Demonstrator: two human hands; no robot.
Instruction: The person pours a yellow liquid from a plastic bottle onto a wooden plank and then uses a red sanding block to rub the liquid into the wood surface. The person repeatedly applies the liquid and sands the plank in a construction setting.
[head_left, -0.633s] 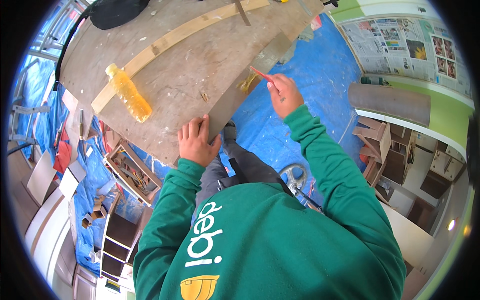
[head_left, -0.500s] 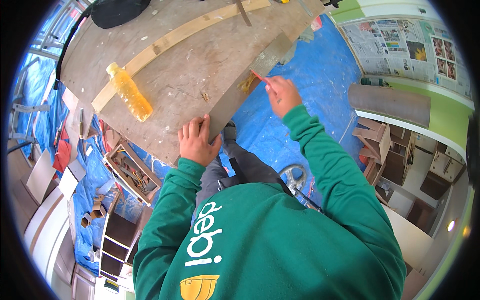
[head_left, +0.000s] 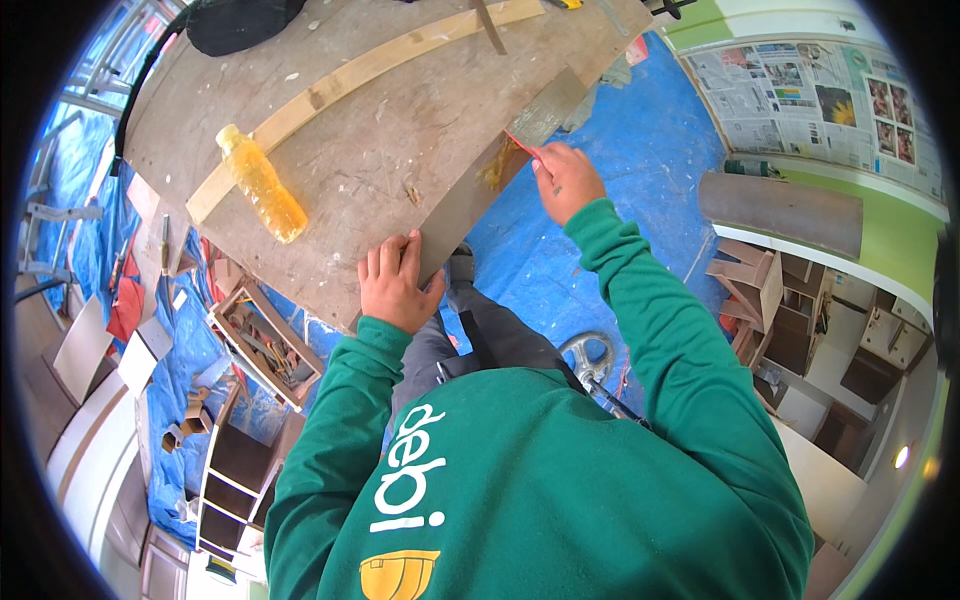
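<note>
My left hand [head_left: 398,284] lies flat, fingers apart, on the near end of a long brown-grey strip of board [head_left: 455,222] along the worktable's right edge. In my closed right hand [head_left: 570,185] is a thin red spreader [head_left: 520,142], most of it hidden by the fingers. Its tip meets the strip beside a smear of yellowish glue [head_left: 492,170]. Farther up, the strip has a paler, greyish patch [head_left: 545,113]. A clear plastic bottle of yellow liquid [head_left: 262,185] lies on its side on the table, left of my hands.
A long pale wooden batten [head_left: 360,72] crosses the worktable [head_left: 340,150], with a black bag [head_left: 240,25] at its far left. Blue sheeting [head_left: 640,150] covers the floor. A wooden tool box [head_left: 265,340] stands lower left; cabinet parts [head_left: 790,300] stand at right.
My right hand has shifted slightly, and the red spreader has moved a little farther up the strip from the glue smear. The left hand stays in place.
</note>
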